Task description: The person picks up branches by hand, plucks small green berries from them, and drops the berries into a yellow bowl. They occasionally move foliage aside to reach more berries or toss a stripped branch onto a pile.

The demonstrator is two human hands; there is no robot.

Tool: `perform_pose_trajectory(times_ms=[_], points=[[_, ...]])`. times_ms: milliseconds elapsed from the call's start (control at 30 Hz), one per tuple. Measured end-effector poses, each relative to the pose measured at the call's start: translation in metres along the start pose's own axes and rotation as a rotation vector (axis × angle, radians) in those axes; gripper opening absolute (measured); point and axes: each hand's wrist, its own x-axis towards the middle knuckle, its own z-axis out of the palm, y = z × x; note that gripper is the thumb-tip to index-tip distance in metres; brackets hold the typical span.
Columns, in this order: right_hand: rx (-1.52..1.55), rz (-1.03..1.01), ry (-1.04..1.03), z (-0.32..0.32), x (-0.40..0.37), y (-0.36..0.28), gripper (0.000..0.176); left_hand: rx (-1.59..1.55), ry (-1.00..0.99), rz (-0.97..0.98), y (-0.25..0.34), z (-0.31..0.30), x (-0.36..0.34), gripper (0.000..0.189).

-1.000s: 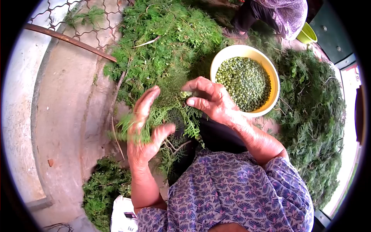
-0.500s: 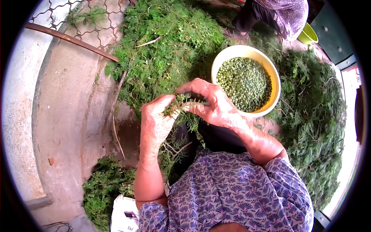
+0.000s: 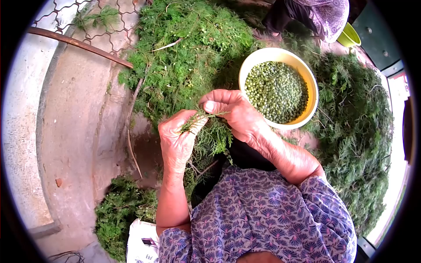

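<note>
My left hand [image 3: 176,142] is closed round a leafy evergreen sprig [image 3: 215,136], whose feathery green foliage hangs down over my lap. At the sprig's upper end, my right hand [image 3: 243,115] is closed, thumb pressed to the fingers; whatever lies inside that pinch is too small or hidden to make out. Just beyond the right hand stands a yellow basin [image 3: 312,105] holding a large heap of small round green cones or berries [image 3: 276,90].
Cut evergreen branches lie in a big pile [image 3: 188,52] ahead, a darker heap [image 3: 351,144] on the right and a smaller one [image 3: 123,210] at lower left. Another person [image 3: 322,17] is beyond the basin, near a green tub [image 3: 349,36]. A white bag [image 3: 141,245] lies beside me.
My right thumb and fingers, spread around the sprig's tip before, have come together on it. The left hand keeps its hold and has barely moved.
</note>
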Motion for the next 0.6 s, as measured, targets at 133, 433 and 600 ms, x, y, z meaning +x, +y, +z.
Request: perform_pose_trajectory(times_ms=[133,433,600], points=[[0.212,0.154,-0.012,-0.005,0.003,0.007,0.018,-0.113,0.022,-0.015,-0.006,-0.002,-0.002,0.017],[0.197,0.052,-0.126,-0.007,0.002,0.008,0.026,-0.168,0.134,-0.050,-0.019,-0.011,-0.006,0.015],[-0.100,0.033,-0.206,-0.001,-0.006,-0.002,0.027,-0.299,0.062,-0.071,-0.011,-0.012,-0.006,0.013]])
